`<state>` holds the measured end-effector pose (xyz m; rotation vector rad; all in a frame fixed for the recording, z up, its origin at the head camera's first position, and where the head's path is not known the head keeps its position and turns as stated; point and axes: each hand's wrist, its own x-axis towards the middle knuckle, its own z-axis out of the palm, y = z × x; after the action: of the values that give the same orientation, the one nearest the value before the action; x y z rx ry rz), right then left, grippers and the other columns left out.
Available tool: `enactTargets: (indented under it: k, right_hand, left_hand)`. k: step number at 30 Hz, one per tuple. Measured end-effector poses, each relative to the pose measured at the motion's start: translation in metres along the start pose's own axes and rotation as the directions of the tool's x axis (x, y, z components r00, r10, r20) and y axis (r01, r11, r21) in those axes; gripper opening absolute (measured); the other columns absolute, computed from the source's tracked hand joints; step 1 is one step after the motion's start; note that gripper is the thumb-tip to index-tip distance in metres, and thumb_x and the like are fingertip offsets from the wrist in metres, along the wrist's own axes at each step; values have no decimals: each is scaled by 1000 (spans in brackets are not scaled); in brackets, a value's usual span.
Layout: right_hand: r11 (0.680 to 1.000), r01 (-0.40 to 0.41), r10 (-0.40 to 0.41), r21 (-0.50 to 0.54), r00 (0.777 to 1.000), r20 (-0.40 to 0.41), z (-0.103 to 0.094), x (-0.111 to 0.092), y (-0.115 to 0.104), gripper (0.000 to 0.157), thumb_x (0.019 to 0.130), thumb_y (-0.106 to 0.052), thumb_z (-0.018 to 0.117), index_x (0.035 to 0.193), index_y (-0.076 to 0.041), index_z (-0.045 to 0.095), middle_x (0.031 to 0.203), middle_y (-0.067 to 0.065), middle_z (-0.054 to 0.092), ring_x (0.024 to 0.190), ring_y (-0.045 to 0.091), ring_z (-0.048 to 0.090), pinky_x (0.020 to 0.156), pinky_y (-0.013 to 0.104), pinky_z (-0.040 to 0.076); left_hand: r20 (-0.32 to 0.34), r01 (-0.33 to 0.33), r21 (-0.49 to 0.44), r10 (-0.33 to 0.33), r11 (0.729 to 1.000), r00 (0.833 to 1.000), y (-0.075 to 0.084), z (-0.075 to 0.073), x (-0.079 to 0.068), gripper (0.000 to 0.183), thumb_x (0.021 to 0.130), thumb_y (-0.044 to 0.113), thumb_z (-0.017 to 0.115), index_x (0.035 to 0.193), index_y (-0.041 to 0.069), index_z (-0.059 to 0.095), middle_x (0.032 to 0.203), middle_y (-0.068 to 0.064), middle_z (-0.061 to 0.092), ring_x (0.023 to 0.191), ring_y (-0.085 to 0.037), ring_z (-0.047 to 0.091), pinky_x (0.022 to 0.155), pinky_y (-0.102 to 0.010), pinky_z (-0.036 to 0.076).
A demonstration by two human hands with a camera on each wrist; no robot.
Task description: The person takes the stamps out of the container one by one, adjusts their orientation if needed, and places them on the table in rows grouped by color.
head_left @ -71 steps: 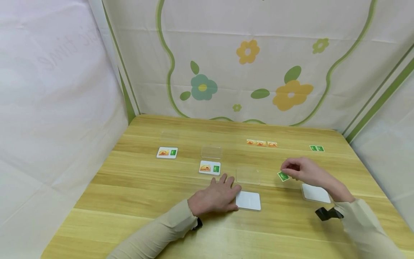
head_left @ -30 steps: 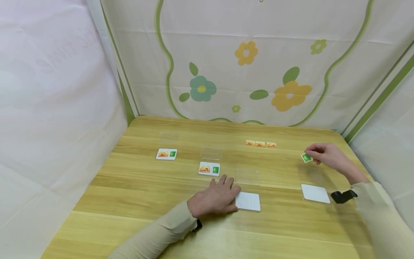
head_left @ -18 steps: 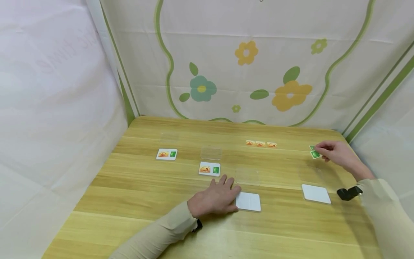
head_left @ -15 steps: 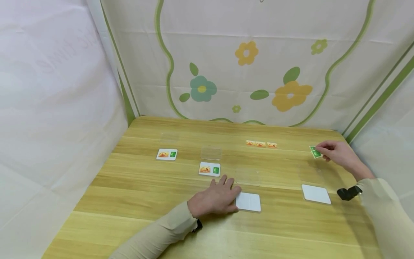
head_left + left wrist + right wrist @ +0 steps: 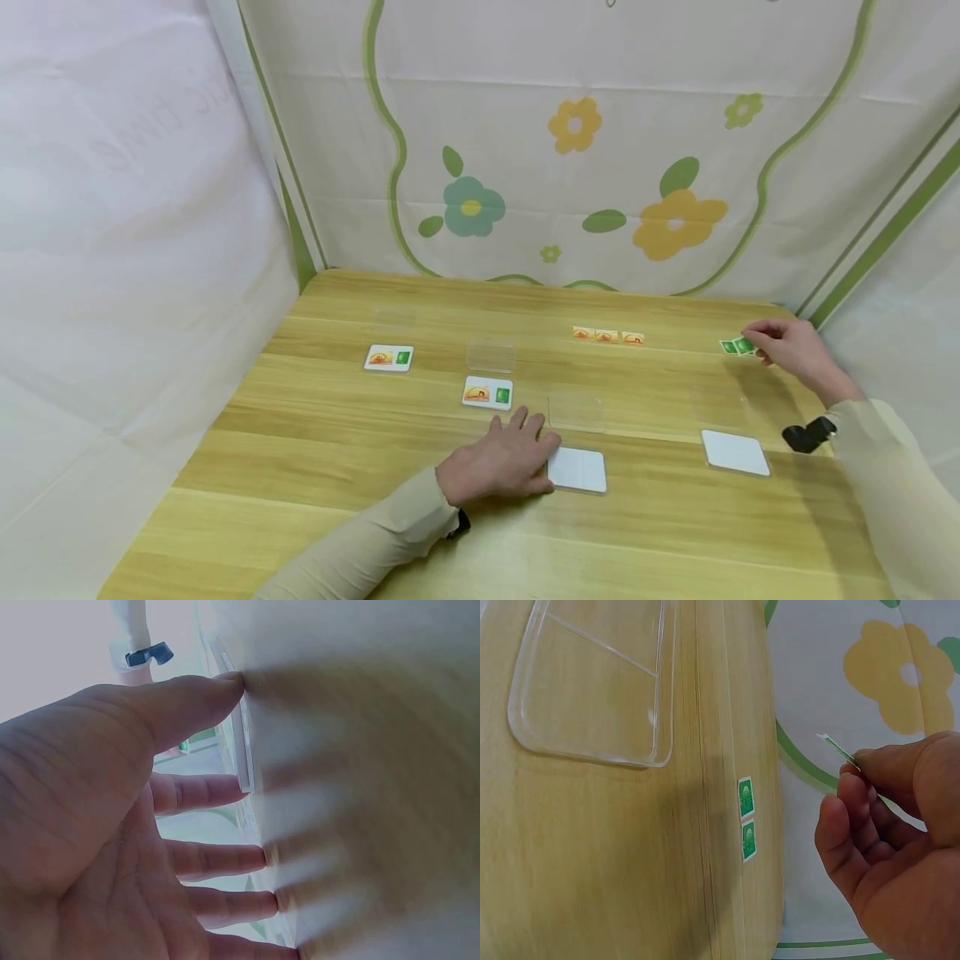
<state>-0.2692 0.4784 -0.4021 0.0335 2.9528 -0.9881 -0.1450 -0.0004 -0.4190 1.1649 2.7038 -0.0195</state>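
My right hand pinches a small green stamp between thumb and forefinger, held above the table at the back right. Two more green stamps lie side by side on the wood below it; in the head view the held one partly covers them. With spread fingers, my left hand rests on the table at the left side of a flat clear case with a white card. In the left wrist view, thumb and forefinger touch the edge of that case.
Another white-card case lies at the right. Two cases, each with an orange and a green stamp, sit further left, the nearer one and the farther one. Clear lids lie behind the cases. Three orange stamps form a row at the back.
My right hand has carried the green stamp from near the middle rightward and back, over the other two green stamps. My left hand has stayed beside the white-card case.
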Motion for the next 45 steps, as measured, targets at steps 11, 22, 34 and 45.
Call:
enactTargets:
  k: [11, 22, 34, 45]
  right_hand:
    - [1000, -12, 12, 16, 1000, -5, -2, 11, 17, 46, 103, -30, 49, 121, 12, 57, 79, -2, 66, 64, 8, 61, 61, 31, 56]
    - [1000, -30, 30, -5, 999, -10, -4, 18, 25, 47, 103, -30, 48, 120, 13, 56, 81, 5, 68, 63, 9, 60, 59, 31, 55]
    - [999, -14, 15, -41, 999, 46, -10, 25, 34, 49, 103, -30, 47, 121, 15, 54, 89, 15, 67, 69, 11, 62, 62, 31, 57]
    - [997, -63, 66, -46, 995, 69, -15, 29, 59, 49, 103, -29, 47, 121, 16, 54, 81, 3, 65, 66, 9, 58, 61, 30, 54]
  left_hand:
    - [-16, -6, -5, 6, 1000, 1000, -1, 0, 2, 38, 93, 52, 60, 114, 22, 51, 120, -3, 50, 118, -27, 47, 92, -52, 49]
    - [-8, 1, -14, -1, 1000, 1000, -1, 2, 3, 39, 92, 52, 60, 116, 23, 51, 121, -3, 50, 117, -26, 46, 94, -53, 48]
    - [-13, 10, -2, -10, 1000, 1000, 0, 1, 3, 41, 92, 53, 61, 117, 23, 50, 121, -4, 51, 119, -27, 49, 93, -55, 49]
    - [19, 22, -13, -21, 1000, 1000, 0, 0, 3, 44, 92, 54, 60, 123, 24, 49, 128, -5, 50, 128, -30, 46, 98, -57, 47]
